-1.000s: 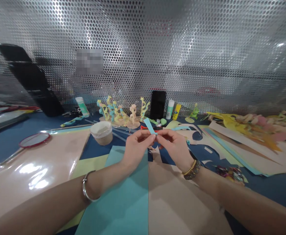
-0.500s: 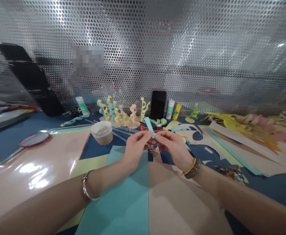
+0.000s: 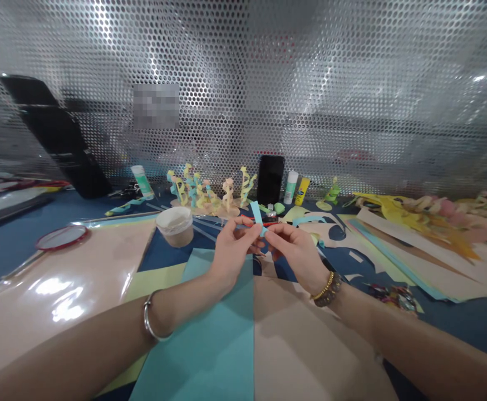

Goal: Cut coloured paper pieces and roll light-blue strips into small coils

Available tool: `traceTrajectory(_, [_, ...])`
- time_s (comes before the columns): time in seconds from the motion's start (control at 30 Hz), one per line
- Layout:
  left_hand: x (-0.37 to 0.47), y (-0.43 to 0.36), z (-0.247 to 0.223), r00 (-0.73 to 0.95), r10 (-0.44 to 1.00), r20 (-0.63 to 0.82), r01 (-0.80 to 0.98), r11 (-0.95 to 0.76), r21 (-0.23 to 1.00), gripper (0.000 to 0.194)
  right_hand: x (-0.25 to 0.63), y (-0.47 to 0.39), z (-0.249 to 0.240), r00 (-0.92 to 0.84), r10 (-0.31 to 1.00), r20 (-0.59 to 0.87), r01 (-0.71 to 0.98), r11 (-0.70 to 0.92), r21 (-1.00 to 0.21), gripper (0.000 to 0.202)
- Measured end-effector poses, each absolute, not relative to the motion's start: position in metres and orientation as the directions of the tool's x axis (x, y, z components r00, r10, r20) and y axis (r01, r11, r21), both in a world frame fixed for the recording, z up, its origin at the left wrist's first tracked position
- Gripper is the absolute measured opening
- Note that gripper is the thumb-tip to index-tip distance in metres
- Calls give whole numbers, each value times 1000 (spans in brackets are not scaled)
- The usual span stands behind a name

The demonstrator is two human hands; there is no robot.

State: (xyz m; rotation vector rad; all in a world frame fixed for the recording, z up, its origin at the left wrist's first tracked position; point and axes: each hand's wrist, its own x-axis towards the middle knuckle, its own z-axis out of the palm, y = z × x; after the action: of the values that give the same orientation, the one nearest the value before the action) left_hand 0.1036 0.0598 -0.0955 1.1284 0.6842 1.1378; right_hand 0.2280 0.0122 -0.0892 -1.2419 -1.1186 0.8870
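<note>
In the head view, one narrow light-blue paper strip [image 3: 255,211], bent near its lower end, is pinched in the fingertips of the left hand [image 3: 234,250] and right hand [image 3: 295,250], before one black phone [image 3: 270,179]. Two green-and-white tubes [image 3: 291,187], one yellow tube [image 3: 302,191] and one cup [image 3: 180,238] stand around.

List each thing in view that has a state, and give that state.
Blue paper strip, held in both hands, upper end pointing up
Left hand, fingertips pinched on the strip
Right hand, fingertips pinched at the strip's lower end
Cup, upright, open-topped; contents unclear
Black phone, upright, face dark
Large blue sheet, lying flat
Curled paper pieces, standing
Red-rimmed disc, lying flat
</note>
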Motion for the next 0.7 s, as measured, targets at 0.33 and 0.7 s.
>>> traceTrajectory(0.33, [102, 55, -89, 281, 945, 170, -256, -97, 962, 20, 228, 10, -89, 297, 935, 192, 91, 173, -981, 26])
traceTrajectory(0.7, [103, 56, -91, 324, 939, 116, -281, -21, 959, 21, 230, 13, -93, 343, 908, 240, 120, 211, -970, 23])
